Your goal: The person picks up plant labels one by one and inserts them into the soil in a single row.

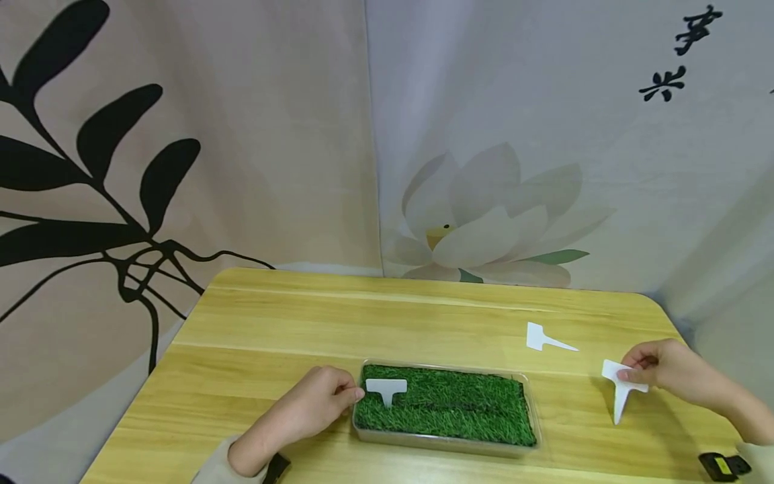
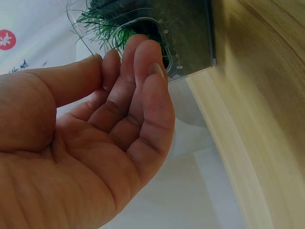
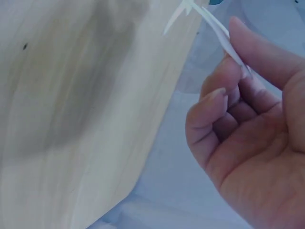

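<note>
In the head view, a clear plastic container [image 1: 444, 444] lined with green artificial grass [image 1: 459, 403] stands on the table. One white T-shaped plant label [image 1: 387, 386] is upright in the grass at its left end. My left hand [image 1: 323, 400] is at the container's left rim, thumb and index finger pinched there, close beside that label. The left wrist view shows its remaining fingers curled in front of the container [image 2: 190, 38]. Off to the right, my right hand [image 1: 668, 373] pinches another plant label [image 1: 618, 386] above the table, stem pointing down.
A further white plant label [image 1: 538, 337] lies flat on the wooden table [image 1: 290, 316], behind and left of my right hand. Behind the table's far edge hangs a printed curtain [image 1: 290, 134].
</note>
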{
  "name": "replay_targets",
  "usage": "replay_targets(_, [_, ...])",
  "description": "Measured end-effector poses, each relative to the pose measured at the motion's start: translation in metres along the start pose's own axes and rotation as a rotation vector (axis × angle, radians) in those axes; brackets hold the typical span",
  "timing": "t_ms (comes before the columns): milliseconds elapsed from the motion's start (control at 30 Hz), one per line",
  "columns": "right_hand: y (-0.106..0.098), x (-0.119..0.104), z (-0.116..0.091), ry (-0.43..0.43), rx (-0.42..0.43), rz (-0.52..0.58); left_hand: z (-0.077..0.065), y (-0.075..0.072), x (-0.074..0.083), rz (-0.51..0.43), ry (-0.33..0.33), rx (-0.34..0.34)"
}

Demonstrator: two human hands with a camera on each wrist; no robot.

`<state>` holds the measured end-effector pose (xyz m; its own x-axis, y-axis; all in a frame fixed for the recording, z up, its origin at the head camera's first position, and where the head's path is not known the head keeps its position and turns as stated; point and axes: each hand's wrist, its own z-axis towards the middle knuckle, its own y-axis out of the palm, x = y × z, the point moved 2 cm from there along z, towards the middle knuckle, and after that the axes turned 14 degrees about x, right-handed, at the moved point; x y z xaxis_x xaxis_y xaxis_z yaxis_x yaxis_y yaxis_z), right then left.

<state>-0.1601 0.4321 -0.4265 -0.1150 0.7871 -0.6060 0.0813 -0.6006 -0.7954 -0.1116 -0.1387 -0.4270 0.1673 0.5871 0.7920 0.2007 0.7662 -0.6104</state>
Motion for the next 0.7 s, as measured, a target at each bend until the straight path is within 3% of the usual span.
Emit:
replay_targets(300, [-0.006, -0.024, -0.003, 0.063, 0.152, -0.094, 0.000, 0.001, 0.000, -0.005, 0.004, 0.004])
replay_targets(700, [-0.002, -0.042, -0.009, 0.000, 0.365, -0.077, 0.000, 0.003, 0.001, -0.001, 0.018, 0.023])
